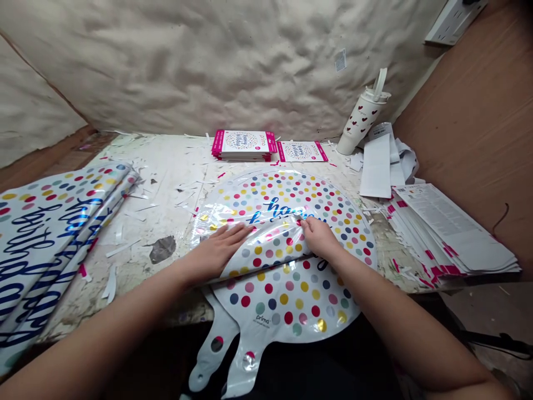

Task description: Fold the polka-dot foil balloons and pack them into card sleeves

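Flat foil balloons (333,311), white with coloured dots and blue lettering, lie overlapped in front of me, their tails hanging past the table's front edge. The top one is folded over on itself across the middle. My left hand (219,250) rests on the left of the fold, palm down with fingers stretched out. On the right, my right hand (320,236) pinches the folded foil between thumb and fingers. Part of the blue lettering is hidden by the fold and my right hand.
Folded foil balloons (45,233) lie at the left. At the back are a stack of pink-edged packets (245,143) and a single packet (303,151). A white tumbler (361,119) stands back right, near paper strips (377,166) and a pile of cardboard sleeves (453,228). Paper scraps litter the table (166,166).
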The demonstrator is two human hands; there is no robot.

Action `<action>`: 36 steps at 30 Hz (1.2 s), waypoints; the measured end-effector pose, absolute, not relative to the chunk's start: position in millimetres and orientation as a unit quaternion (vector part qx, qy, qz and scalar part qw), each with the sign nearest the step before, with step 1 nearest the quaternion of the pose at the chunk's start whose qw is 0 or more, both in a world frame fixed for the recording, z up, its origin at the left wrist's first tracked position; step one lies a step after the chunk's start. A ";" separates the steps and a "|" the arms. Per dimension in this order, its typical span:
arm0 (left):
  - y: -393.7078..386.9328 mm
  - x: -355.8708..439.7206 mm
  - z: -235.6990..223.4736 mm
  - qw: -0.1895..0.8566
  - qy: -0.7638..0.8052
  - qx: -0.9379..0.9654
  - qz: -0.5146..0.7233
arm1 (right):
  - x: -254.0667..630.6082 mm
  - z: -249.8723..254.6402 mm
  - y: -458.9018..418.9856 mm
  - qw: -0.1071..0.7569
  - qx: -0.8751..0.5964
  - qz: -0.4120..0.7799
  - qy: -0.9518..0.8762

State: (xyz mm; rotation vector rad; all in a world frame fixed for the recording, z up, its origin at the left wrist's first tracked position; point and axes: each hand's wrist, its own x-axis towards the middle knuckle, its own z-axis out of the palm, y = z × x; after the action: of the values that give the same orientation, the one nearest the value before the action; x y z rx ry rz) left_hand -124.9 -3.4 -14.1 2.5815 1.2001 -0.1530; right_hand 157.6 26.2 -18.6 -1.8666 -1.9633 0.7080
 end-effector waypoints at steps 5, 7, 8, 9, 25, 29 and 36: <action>-36.6 -172.4 9.9 0.044 0.600 0.797 -0.047 | 154.8 -19.2 26.8 0.150 -0.672 0.226 -0.689; -54.7 -152.5 17.0 -0.024 0.636 0.771 0.034 | 154.7 -20.1 29.6 0.143 -0.676 0.216 -0.690; -63.0 -135.0 17.6 -0.020 0.598 0.799 0.060 | 155.0 -20.5 31.4 0.140 -0.677 0.211 -0.691; -70.3 -115.2 15.8 0.003 0.537 0.841 0.066 | 155.5 -20.6 32.9 0.137 -0.677 0.206 -0.693; -80.2 -64.2 -15.9 0.121 0.460 0.880 0.002 | 174.9 -24.4 -18.7 0.089 -0.355 -0.002 -0.931; -70.1 -52.8 -2.4 0.126 0.479 0.868 -0.026 | 169.2 -1.7 -24.6 0.117 -0.308 -0.066 -0.942; -49.3 -37.5 -1.4 0.120 0.538 0.835 0.001 | 192.2 0.9 -68.9 0.338 -0.264 -0.050 -0.902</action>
State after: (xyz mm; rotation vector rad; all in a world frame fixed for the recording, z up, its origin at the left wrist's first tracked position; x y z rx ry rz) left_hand -37.5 -49.3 -1.4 2.4392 1.5718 0.0015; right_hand 192.2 -68.9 0.9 -0.6880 -2.3502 -0.1312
